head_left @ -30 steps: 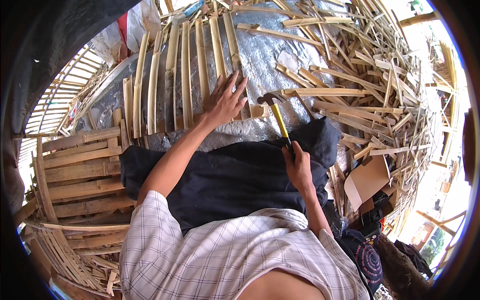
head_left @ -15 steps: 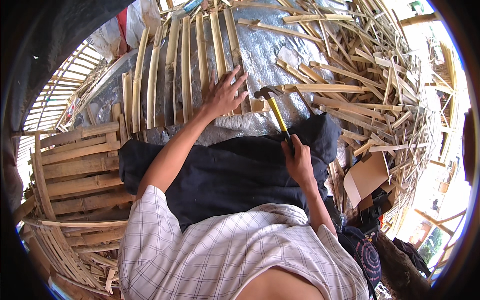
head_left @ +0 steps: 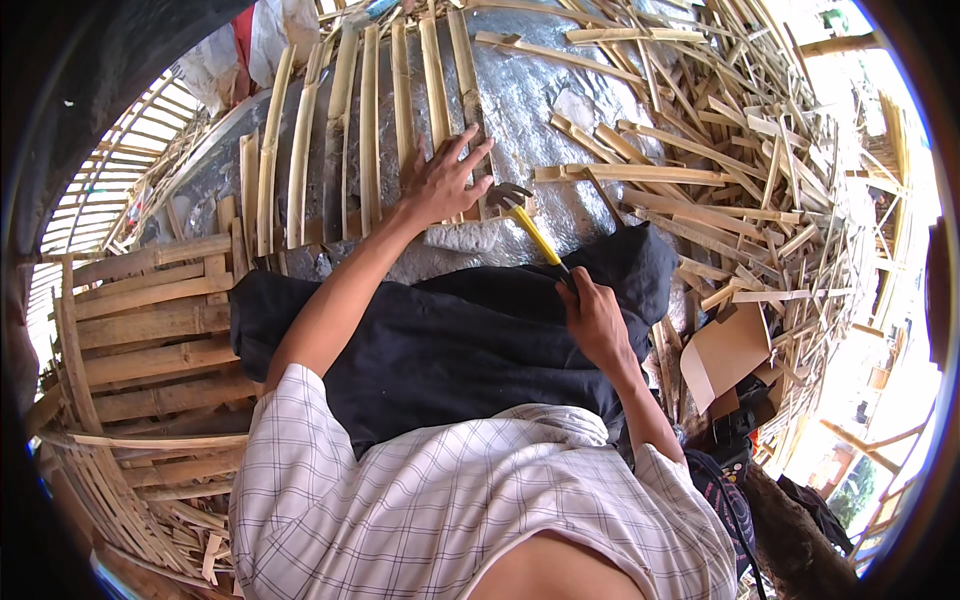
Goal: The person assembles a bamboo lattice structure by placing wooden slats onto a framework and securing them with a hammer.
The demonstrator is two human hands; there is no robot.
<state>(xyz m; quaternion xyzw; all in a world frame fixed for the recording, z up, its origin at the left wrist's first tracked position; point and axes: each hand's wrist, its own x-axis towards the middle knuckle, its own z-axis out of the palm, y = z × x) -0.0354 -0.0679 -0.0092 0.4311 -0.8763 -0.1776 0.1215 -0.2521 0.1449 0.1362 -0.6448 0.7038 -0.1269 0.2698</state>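
While shiny grey sheeting [head_left: 540, 95] spreads beneath the row of bamboo slats [head_left: 371, 130], a heap of split bamboo strips [head_left: 740, 185] lies to the right of that row; black cloth [head_left: 450, 350] covers the lap on its near side; a slatted bamboo panel [head_left: 165, 355] stands at its near left. The slats themselves lie side by side, pointing away from the person, and hold nearly the same layout as half a second ago; the claw hammer [head_left: 535, 234], just off the row's near right corner, is what changes, its yellow handle now leaning further left; the right hand [head_left: 597, 318], clenched around the black grip, has turned with it. The left hand [head_left: 442, 183] stays on the near ends of the row's right-hand slats, fingers spread rather than clenched; whether it also pinches a slat under the palm, I cannot tell. Smallest, the hammer head [head_left: 510, 194] now sits close beside the rightmost slat's near end and the left fingertips; contact cannot be made out, but the work appears centred on that corner, with little room between steel and fingers.
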